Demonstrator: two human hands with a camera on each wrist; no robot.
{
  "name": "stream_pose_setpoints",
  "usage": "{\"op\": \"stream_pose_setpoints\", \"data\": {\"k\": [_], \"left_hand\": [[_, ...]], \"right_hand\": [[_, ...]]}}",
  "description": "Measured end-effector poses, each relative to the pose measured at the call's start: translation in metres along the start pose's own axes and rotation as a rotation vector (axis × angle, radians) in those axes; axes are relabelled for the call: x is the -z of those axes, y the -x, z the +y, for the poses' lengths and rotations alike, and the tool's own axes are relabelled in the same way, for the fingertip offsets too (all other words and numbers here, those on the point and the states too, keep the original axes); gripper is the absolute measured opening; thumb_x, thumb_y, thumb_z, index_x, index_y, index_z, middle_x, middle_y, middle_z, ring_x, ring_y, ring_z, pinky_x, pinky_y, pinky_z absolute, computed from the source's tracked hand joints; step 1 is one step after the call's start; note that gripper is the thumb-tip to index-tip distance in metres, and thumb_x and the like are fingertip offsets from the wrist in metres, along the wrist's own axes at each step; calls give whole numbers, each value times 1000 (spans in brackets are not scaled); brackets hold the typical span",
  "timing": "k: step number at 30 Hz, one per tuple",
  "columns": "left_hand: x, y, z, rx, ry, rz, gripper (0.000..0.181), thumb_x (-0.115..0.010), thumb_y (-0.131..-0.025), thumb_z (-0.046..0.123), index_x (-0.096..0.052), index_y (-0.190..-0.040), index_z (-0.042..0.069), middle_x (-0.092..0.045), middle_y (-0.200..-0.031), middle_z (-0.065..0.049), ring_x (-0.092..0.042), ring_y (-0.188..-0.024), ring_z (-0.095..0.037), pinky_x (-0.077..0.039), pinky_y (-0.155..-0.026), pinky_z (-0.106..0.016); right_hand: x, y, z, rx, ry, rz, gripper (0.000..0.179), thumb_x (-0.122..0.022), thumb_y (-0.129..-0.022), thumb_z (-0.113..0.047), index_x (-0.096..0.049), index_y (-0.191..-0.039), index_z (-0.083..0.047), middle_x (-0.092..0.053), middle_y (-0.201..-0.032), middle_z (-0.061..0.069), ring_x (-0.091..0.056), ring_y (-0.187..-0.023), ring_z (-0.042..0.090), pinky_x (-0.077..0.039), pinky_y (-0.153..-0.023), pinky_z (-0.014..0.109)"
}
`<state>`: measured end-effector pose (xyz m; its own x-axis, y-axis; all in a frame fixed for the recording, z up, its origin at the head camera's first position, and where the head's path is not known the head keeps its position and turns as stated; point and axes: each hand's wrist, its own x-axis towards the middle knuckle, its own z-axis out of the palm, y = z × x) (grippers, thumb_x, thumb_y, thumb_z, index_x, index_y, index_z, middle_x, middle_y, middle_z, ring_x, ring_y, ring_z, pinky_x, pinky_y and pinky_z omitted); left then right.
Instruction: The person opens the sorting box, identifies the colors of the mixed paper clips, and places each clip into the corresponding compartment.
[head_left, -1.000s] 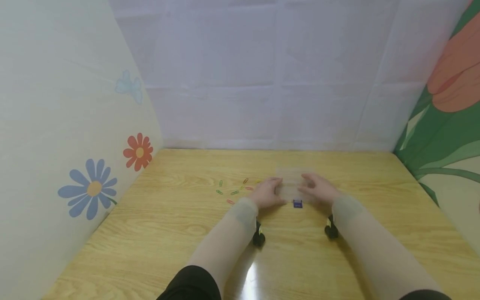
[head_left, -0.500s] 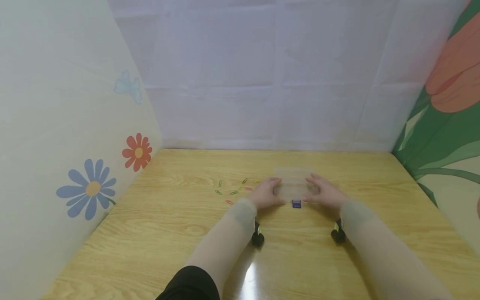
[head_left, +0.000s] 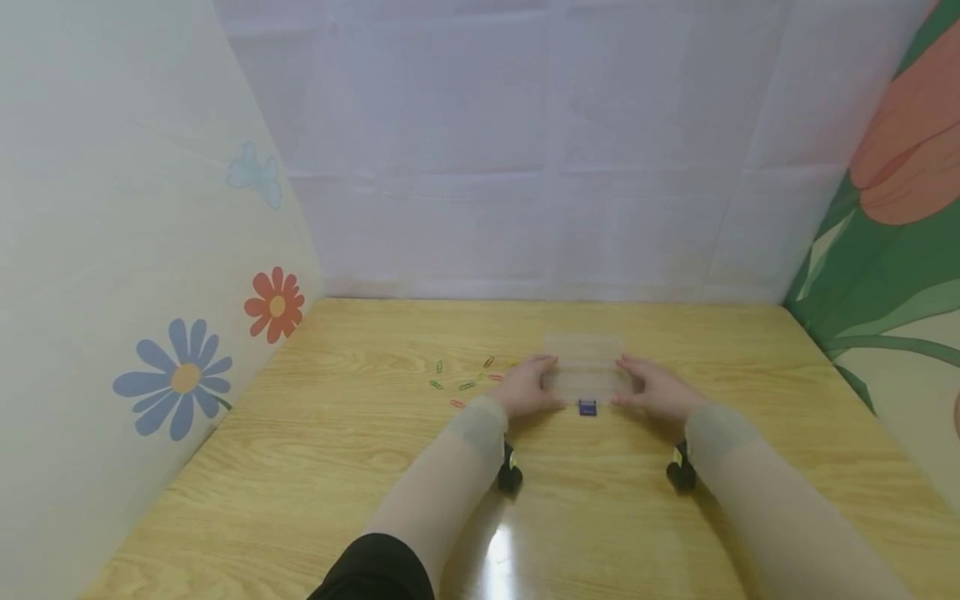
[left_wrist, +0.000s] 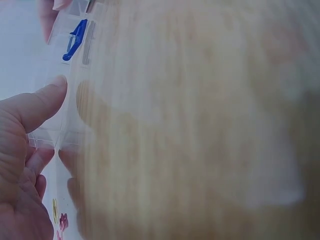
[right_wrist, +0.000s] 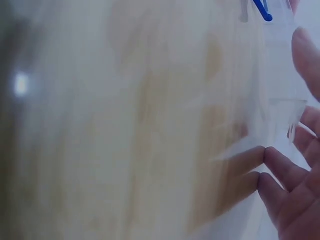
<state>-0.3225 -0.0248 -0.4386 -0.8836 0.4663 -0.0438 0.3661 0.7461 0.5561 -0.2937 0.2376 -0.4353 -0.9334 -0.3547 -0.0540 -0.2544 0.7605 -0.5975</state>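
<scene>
A clear plastic box (head_left: pixel 585 348) with a blue latch (head_left: pixel 587 407) at its front lies on the wooden table. My left hand (head_left: pixel 525 387) holds its left side. In the left wrist view the thumb lies against the front wall, and the fingers wrap past the corner. At the opposite side my right hand (head_left: pixel 658 390) holds the box, thumb toward the front. Two of its fingertips (right_wrist: pixel 270 155) touch the table in the right wrist view. What the box contains cannot be made out. Several coloured paper clips (head_left: pixel 467 386) lie scattered left of my left hand.
The wooden table (head_left: pixel 315 467) reaches back to a white cloth backdrop (head_left: pixel 450 167). Flower-printed panels stand on both sides, a blue flower (head_left: pixel 186 379) on the left and a large tulip (head_left: pixel 911 158) on the right. Each wrist carries a small black camera (head_left: pixel 510 471).
My right hand has moved right, from over the box to its right side. The box and my left hand have shifted slightly left. The clips lie as before.
</scene>
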Motion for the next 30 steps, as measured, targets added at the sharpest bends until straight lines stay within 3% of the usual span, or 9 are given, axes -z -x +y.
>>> {"op": "stream_pose_setpoints", "data": {"k": [8, 25, 30], "left_hand": [[2, 4, 2, -10, 17, -2, 79, -77, -82, 32, -38, -147, 12, -37, -151, -5, -35, -137, -24, -26, -112, -37], [2, 6, -1, -57, -73, 12, 80, -75, -83, 36, -35, -149, 14, -30, -155, -3, -30, -140, -25, -24, -113, -39], [4, 11, -3, -62, -23, 26, 78, -74, -84, 37, -35, -149, 15, -30, -155, -2, -30, -140, -25, -24, -112, -41]], "right_hand": [[-2, 3, -4, -9, 34, 22, 81, -66, -89, -42, -29, -147, 1, -25, -152, 27, -22, -137, 48, -15, -109, 60], [-4, 6, -10, -60, -11, 24, 81, -65, -89, -44, -28, -149, -2, -23, -153, 26, -21, -138, 48, -16, -108, 61], [-4, 7, -11, -68, -29, 20, 83, -66, -89, -44, -28, -149, -2, -23, -153, 26, -21, -138, 48, -16, -109, 61]]}}
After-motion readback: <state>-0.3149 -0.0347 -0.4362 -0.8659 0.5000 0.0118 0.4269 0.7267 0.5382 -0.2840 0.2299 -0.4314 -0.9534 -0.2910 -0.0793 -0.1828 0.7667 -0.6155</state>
